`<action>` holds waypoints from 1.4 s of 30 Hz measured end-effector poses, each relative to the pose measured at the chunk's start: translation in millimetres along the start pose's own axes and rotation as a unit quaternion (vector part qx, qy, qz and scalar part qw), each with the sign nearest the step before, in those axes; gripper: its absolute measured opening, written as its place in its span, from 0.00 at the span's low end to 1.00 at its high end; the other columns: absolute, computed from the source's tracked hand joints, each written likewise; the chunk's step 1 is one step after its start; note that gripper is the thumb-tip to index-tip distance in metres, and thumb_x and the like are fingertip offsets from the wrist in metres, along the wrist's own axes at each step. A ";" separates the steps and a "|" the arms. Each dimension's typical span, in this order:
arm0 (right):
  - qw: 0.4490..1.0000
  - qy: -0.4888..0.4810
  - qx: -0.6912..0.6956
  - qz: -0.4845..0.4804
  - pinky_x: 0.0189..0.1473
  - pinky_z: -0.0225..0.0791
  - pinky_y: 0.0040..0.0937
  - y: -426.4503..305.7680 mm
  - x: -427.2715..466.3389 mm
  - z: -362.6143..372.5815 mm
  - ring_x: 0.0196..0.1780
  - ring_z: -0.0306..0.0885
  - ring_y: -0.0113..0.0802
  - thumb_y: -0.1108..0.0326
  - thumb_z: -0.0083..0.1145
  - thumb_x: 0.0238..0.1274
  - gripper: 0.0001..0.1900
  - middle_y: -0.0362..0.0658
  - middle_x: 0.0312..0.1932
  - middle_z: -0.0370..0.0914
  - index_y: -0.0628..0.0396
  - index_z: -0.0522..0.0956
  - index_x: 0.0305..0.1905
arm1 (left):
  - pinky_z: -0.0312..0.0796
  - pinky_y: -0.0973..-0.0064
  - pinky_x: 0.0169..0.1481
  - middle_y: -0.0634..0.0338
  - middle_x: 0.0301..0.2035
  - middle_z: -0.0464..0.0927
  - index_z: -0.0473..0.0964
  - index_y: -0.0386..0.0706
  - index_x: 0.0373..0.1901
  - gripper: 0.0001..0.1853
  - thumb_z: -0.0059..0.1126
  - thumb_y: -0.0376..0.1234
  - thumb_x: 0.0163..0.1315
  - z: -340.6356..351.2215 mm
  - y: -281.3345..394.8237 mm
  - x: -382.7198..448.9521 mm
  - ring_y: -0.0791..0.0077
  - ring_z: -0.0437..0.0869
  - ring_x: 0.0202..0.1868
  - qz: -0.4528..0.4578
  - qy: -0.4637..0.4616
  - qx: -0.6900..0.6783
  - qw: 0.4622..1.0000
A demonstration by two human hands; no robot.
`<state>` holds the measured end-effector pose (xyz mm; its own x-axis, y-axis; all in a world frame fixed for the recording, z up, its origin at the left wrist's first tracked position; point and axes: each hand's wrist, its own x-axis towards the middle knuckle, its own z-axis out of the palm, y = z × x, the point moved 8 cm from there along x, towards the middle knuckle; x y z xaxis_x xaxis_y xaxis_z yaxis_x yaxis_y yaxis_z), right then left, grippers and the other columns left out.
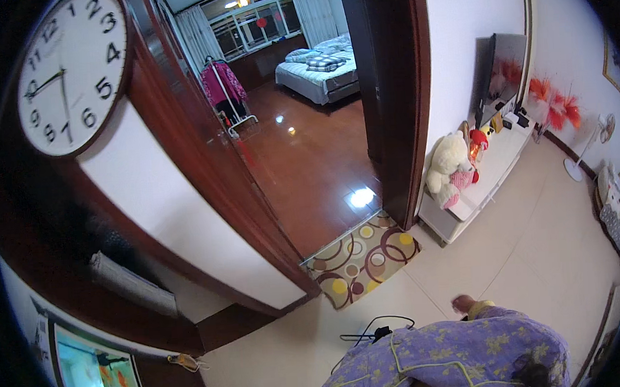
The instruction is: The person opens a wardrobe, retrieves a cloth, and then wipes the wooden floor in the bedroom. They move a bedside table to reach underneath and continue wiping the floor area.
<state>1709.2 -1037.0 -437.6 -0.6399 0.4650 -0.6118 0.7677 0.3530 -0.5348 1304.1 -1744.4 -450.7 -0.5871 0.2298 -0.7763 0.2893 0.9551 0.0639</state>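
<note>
My right hand [462, 304] reaches out past the yellow cuff of a purple floral sleeve, above the pale tiled floor [482, 268]. It is small and blurred, so its fingers cannot be made out, and no held thing shows. My left hand is out of view. Beside the purple pajama top [434, 350], a black cable [382, 318] loops out over the floor, with a small black piece at its base. A patterned doormat [366, 259] with circles lies ahead of me at a bedroom doorway.
A dark wooden door [389, 95] stands open to a bedroom with a bed [316, 69] and a clothes rack [226, 95]. At right are a low white cabinet [478, 198], a teddy bear [445, 165] and a fan [584, 153]. A wall clock [72, 74] and lit aquarium [96, 375] are left.
</note>
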 end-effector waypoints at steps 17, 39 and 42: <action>0.988 -0.022 -0.011 0.154 0.35 0.76 0.38 -34.1 388.2 -249.4 0.36 0.83 0.37 0.67 0.55 0.65 0.10 0.44 0.33 0.85 0.57 0.86 0.42 | 0.74 0.72 0.32 0.62 0.30 0.83 0.81 0.39 0.48 0.15 0.58 0.40 0.71 -588.2 591.3 367.0 0.74 0.81 0.28 0.130 -0.077 -0.377 0.914; 0.889 0.168 0.329 0.269 0.18 0.55 0.32 -372.8 901.3 -682.3 0.17 0.64 0.27 0.72 0.56 0.64 0.09 0.38 0.17 0.69 0.53 0.74 0.27 | 0.80 0.52 0.40 0.52 0.36 0.88 0.88 0.50 0.35 0.15 0.59 0.46 0.56 -960.7 673.4 853.3 0.54 0.90 0.38 0.160 0.021 0.051 0.986; 0.818 0.208 0.495 0.207 0.18 0.58 0.32 -353.3 920.7 -696.4 0.16 0.64 0.32 0.80 0.49 0.67 0.10 0.45 0.20 0.71 0.57 0.75 0.29 | 0.78 0.55 0.31 0.53 0.30 0.87 0.87 0.46 0.31 0.15 0.60 0.46 0.57 -1110.5 809.8 938.3 0.58 0.89 0.30 0.291 0.101 0.160 0.938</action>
<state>871.6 -168.2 -406.1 -0.1075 0.6873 -0.7184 0.3801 -0.6393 -0.6685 147.9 -547.6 -430.8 -0.3808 0.7561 -0.5323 0.7982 0.5594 0.2235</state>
